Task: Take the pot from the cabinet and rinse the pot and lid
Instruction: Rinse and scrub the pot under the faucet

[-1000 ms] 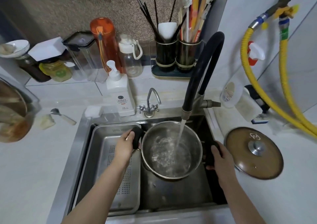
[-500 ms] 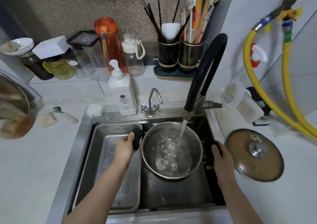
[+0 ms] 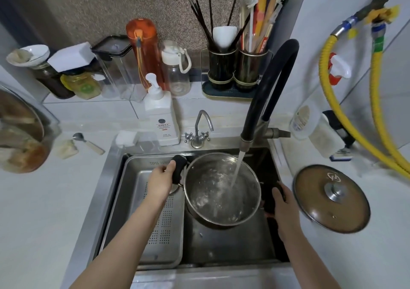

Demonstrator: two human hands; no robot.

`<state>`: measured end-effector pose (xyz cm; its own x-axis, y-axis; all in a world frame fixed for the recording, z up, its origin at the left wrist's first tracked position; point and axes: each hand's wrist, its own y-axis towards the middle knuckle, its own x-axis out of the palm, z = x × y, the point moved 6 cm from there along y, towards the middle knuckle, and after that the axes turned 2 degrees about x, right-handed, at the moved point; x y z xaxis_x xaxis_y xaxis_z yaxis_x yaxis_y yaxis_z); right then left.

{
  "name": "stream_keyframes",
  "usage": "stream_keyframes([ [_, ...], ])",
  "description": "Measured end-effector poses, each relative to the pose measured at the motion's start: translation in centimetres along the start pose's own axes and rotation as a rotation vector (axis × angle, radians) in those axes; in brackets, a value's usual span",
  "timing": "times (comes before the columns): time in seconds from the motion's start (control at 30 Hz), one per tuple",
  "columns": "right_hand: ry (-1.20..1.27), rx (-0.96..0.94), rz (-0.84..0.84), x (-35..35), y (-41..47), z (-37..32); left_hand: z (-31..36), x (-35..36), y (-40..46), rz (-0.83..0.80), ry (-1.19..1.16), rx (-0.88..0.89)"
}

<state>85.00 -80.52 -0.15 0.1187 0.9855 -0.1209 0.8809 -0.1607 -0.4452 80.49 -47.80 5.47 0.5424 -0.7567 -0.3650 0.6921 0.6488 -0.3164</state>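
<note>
Steel all round: the pot (image 3: 221, 189) sits tilted inside the right part of the sink (image 3: 233, 248), held off the sink floor, with its open mouth turned up under the black hose tap (image 3: 269, 89). Water (image 3: 237, 169) runs from the spout in a thin stream and lands inside the pot, where it churns white against the bottom. The left hand (image 3: 160, 182) is closed around the pot's black left handle (image 3: 178, 169), thumb lying along the top of it. The right hand (image 3: 282, 206) is wrapped around the handle on the far side; that handle is dark against the dark sink wall and mostly hidden by the fingers. Beside the pot, in the left part of the sink, lies a perforated steel tray (image 3: 155, 229), and the left wrist passes over it. The brown glass lid (image 3: 331, 198) with its metal knob rests flat on the white counter (image 3: 33, 211) just right of the sink, apart from both hands. Behind the sink stand a white pump bottle (image 3: 160, 115) and a small chrome tap (image 3: 199, 129); further back, two dark holders (image 3: 236, 70) carry chopsticks and brushes.
</note>
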Motion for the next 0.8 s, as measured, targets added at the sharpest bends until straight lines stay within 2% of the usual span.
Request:
stream_keyframes([
  [0.17, -0.038, 0.035, -0.016, 0.7, 0.4, -0.3, 1.8, -0.6, -0.1, 0.004, -0.122, 0.030],
  [0.37, -0.041, 0.131, -0.039, 2.2, 0.9, 1.2, 2.7, -1.0, -0.5, 0.016, -0.253, -0.087],
  [0.53, 0.030, 0.217, -0.122, 4.7, 0.5, 3.2, 4.3, -0.9, -1.2, -0.035, -0.341, -0.066],
  [0.7, 0.033, 0.220, -0.199, 7.2, 0.5, 2.8, 6.0, -0.3, -2.4, -0.106, -0.388, -0.061],
  [0.8, 0.012, 0.249, -0.249, 8.1, 0.8, 2.3, 6.2, -0.5, -2.2, -0.089, -0.329, -0.017],
])
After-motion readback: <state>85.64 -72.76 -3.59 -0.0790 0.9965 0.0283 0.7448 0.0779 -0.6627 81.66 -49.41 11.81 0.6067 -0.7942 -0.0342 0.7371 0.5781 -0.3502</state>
